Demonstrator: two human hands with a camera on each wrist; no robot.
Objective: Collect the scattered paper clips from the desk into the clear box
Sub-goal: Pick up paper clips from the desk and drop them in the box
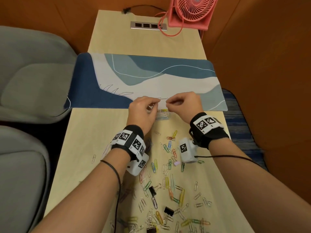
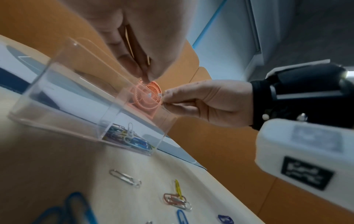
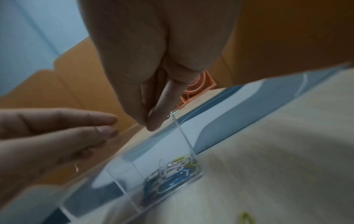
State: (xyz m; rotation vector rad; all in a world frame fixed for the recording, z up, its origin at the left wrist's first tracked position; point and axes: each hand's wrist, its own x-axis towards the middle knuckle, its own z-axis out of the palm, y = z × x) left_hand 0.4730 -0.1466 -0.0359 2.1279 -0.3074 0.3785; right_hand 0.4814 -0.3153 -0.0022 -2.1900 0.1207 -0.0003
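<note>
A: Where's the clear box (image 2: 57, 97)?

B: On the counter (image 1: 94, 140), at the near edge of the blue-and-white desk mat (image 1: 151, 78), under both hands. Its long axis runs left to right, along the mat's edge. It is split by a divider, and the clips already collected (image 3: 172, 171) lie in the right-hand compartment: blue, white, yellow and silver ones piled flat.

A: And the hands?

B: The left hand (image 1: 143, 111) hangs over the box with thumb and forefinger pressed together at the tips. Whether that grip has a clip in it I cannot tell; the left wrist view blurs there. The right hand (image 1: 183, 106) is over the box's right end, fingers curled in a pinch. From the left wrist view something small and pale shows at its fingertips (image 2: 168, 94), too small to name.

A: The loose clips?

B: Most of the scattered paper clips (image 1: 168, 182) lie on the counter nearer the person, between and behind the two wrists, pointing every which way. A few black binder clips (image 1: 152, 190) are mixed in. One silver clip (image 1: 93, 158) lies apart to the left.

A: Anything else?

B: A pink fan (image 1: 191, 12) at the far end, by a socket strip (image 1: 149, 25).
</note>
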